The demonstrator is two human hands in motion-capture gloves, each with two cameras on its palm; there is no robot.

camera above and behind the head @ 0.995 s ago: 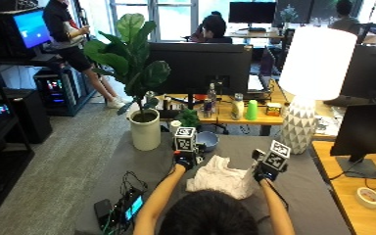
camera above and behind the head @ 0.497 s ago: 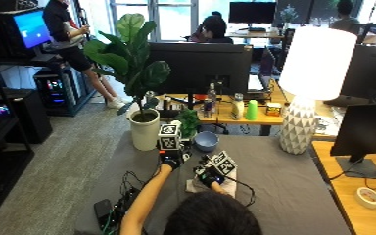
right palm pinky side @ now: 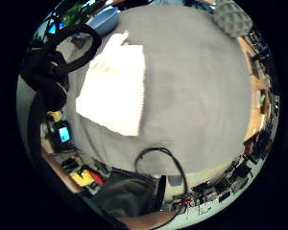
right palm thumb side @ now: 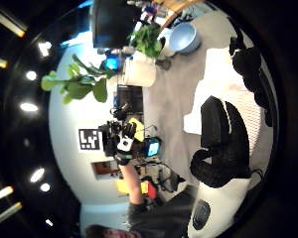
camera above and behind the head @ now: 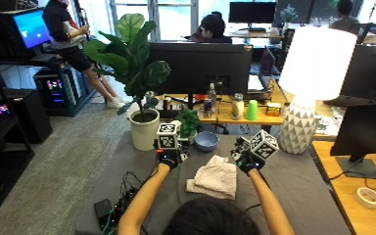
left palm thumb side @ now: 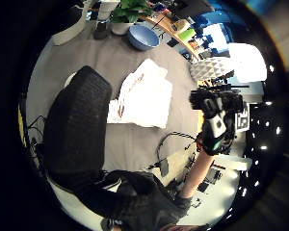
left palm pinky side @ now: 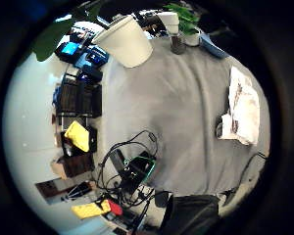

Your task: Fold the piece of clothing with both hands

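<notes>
One white garment [camera above and behind the head: 215, 179] folded on table; both hands' fingers uncurled, empty.

White piece of clothing [camera above and behind the head: 215, 180], folded compact, lying flat on grey table [camera above and behind the head: 305, 186]

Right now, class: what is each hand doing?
Left hand: open, holding nothing.
Right hand: open, holding nothing.

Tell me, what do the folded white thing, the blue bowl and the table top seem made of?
The folded white piece of clothing looks like soft, matte fabric: it lies in limp layers with rumpled edges. The blue bowl looks smooth and rigid, perhaps plastic or glazed ceramic. The grey table top looks matte, like felt or cloth covering; uncertain.
</notes>
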